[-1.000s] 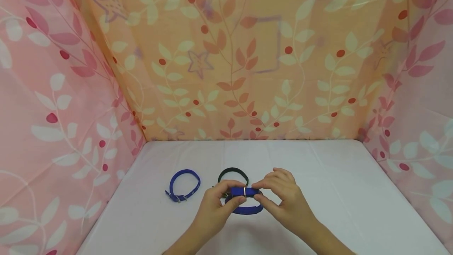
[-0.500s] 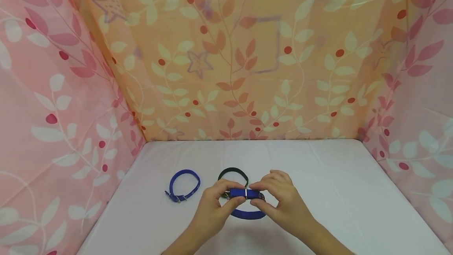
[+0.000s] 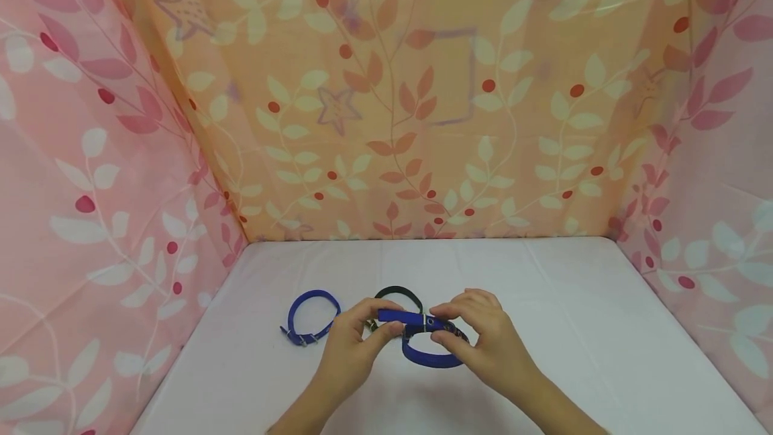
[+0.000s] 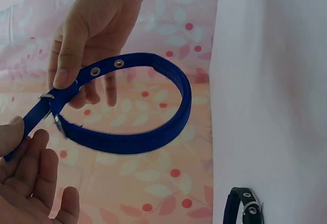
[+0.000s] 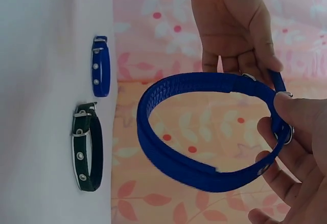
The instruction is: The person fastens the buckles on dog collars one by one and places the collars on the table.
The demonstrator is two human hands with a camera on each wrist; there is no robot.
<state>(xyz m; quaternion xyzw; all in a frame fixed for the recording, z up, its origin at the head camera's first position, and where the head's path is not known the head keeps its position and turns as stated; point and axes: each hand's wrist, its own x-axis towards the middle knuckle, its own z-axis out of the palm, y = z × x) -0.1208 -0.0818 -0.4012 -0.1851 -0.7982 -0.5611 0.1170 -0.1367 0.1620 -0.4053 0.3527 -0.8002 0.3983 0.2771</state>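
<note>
A blue buckled collar [image 3: 433, 358], with metal eyelets and a lining, is held up over the table as a closed loop. The tail of its strap passes through the metal buckle [image 4: 46, 96]. My left hand [image 3: 353, 344] pinches this tail [image 4: 34, 115] between thumb and fingers. Beside the buckle, my right hand [image 3: 495, 341] pinches the strap with thumb and forefinger, its other fingers spread loosely. In the right wrist view the loop [image 5: 176, 172] hangs between both hands, and a metal ring [image 5: 289, 135] shows near the right fingers.
On the white table [image 3: 543, 287], a second blue collar [image 3: 314, 293] lies buckled at the left. Behind my hands lies a dark green collar [image 3: 395, 289], partly covered in the head view. Patterned cloth walls [image 3: 386, 153] stand around the table's back and sides.
My left hand has moved slightly left with the strap's tail, and a longer piece now shows left of the buckle. The loop has shifted right and turned a little.
</note>
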